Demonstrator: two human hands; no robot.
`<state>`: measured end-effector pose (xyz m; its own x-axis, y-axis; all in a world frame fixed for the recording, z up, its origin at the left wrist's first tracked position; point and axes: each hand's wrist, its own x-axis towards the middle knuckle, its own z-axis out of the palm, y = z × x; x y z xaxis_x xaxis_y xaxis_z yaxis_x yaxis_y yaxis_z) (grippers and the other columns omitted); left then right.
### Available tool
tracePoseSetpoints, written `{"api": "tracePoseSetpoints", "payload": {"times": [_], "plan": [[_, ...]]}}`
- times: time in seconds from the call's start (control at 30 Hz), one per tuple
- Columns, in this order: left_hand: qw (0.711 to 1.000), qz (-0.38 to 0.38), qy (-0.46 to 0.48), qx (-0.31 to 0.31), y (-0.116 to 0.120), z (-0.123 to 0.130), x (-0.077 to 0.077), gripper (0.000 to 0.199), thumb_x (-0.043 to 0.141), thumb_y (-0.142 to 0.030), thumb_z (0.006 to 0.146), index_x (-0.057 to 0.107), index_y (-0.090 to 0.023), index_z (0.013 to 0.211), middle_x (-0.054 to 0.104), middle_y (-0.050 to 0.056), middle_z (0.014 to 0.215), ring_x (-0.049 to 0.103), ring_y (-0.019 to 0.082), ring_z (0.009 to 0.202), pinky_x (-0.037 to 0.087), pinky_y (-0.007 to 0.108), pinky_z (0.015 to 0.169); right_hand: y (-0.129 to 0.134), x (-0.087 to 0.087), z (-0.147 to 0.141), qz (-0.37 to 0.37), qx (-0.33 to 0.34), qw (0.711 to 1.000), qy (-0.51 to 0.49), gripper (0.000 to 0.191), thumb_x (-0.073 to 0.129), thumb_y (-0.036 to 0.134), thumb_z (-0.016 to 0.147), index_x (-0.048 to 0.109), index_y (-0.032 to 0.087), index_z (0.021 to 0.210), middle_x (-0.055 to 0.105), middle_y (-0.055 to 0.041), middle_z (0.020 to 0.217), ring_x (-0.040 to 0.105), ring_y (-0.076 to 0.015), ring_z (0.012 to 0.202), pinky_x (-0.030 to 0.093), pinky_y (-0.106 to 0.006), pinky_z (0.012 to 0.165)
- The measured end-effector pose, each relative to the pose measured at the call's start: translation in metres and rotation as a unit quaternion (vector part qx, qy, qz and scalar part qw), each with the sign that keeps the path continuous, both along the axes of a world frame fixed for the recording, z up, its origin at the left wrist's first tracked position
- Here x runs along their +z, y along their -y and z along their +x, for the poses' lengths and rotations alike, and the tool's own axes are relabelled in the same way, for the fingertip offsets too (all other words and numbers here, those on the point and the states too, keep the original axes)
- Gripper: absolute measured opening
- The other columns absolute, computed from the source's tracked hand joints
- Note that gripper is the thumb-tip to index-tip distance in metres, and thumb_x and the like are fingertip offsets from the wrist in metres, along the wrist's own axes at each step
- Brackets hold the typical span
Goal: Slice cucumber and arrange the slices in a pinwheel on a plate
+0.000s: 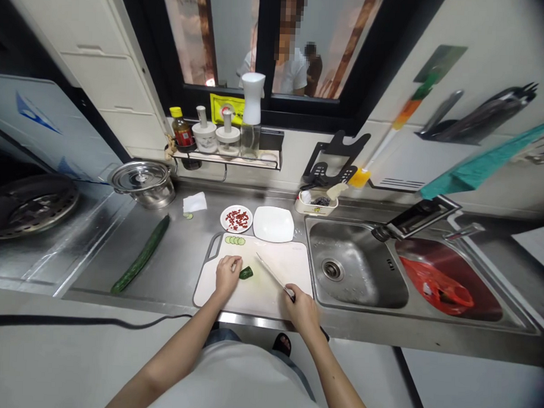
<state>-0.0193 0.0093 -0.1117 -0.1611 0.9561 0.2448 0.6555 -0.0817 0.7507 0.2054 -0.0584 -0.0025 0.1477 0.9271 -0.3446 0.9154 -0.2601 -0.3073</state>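
On the white cutting board lies a short dark green cucumber piece. My left hand is just left of it, its fingers bent together; whatever they may hold is too small to make out. My right hand grips the handle of a knife, whose blade points up and left over the board. Several pale cucumber slices form a row near the board's top left. Behind the board stand a small plate of chopped red pieces and a white square plate.
A whole cucumber lies left of the board, with a lidded steel pot behind it. A white paper is near the pot. The double sink is at the right, with a red bag in its far basin.
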Motion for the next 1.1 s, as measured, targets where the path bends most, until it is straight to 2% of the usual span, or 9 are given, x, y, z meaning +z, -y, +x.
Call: {"api": "tracePoseSetpoints", "payload": {"times": [0.3, 0.57, 0.7, 0.87, 1.1], "plan": [[0.997, 0.031, -0.006, -0.064, 0.025, -0.001, 0.005, 0.020, 0.050, -0.030, 0.090, 0.068, -0.021, 0.093, 0.067, 0.005, 0.091, 0.059, 0.019, 0.088, 0.046, 0.035, 0.083, -0.006, 0.005, -0.016, -0.021, 0.051, 0.998, 0.031, 0.035, 0.033, 0.036, 0.096, 0.062, 0.026, 0.111, 0.072, -0.0053, 0.094, 0.065, -0.0183, 0.090, 0.035, -0.024, 0.067], [0.995, 0.000, -0.061, -0.076, 0.023, 0.003, 0.005, 0.022, 0.052, -0.034, 0.089, 0.070, -0.022, 0.090, 0.068, 0.006, 0.085, 0.059, 0.021, 0.085, 0.044, 0.037, 0.081, -0.013, 0.013, -0.031, -0.071, 0.116, 0.989, 0.055, 0.033, 0.031, 0.033, 0.098, 0.060, 0.019, 0.104, 0.070, -0.0102, 0.097, 0.065, -0.0194, 0.090, 0.036, -0.025, 0.067], [0.992, -0.017, -0.082, -0.098, 0.025, 0.003, 0.009, 0.021, 0.055, -0.036, 0.087, 0.070, -0.023, 0.093, 0.069, 0.005, 0.090, 0.058, 0.021, 0.088, 0.043, 0.037, 0.082, -0.013, 0.013, -0.034, -0.082, 0.130, 0.987, 0.048, 0.032, 0.032, 0.031, 0.096, 0.061, 0.019, 0.105, 0.070, -0.0109, 0.098, 0.065, -0.0198, 0.092, 0.037, -0.025, 0.069], [0.989, -0.024, -0.067, -0.126, 0.028, 0.003, 0.009, 0.020, 0.056, -0.037, 0.087, 0.068, -0.023, 0.096, 0.070, 0.004, 0.093, 0.060, 0.020, 0.088, 0.043, 0.036, 0.082, -0.010, 0.011, -0.036, -0.094, 0.138, 0.985, 0.045, 0.032, 0.033, 0.031, 0.096, 0.061, 0.019, 0.106, 0.070, -0.0113, 0.099, 0.064, -0.0202, 0.092, 0.038, -0.026, 0.071], [0.994, 0.012, -0.021, -0.110, 0.026, 0.001, 0.006, 0.020, 0.055, -0.032, 0.087, 0.066, -0.021, 0.100, 0.069, 0.005, 0.096, 0.061, 0.018, 0.090, 0.047, 0.035, 0.083, -0.010, 0.014, -0.041, -0.092, 0.143, 0.984, 0.050, 0.030, 0.033, 0.033, 0.097, 0.059, 0.020, 0.105, 0.069, -0.0105, 0.097, 0.065, -0.0192, 0.091, 0.038, -0.025, 0.069]]}}
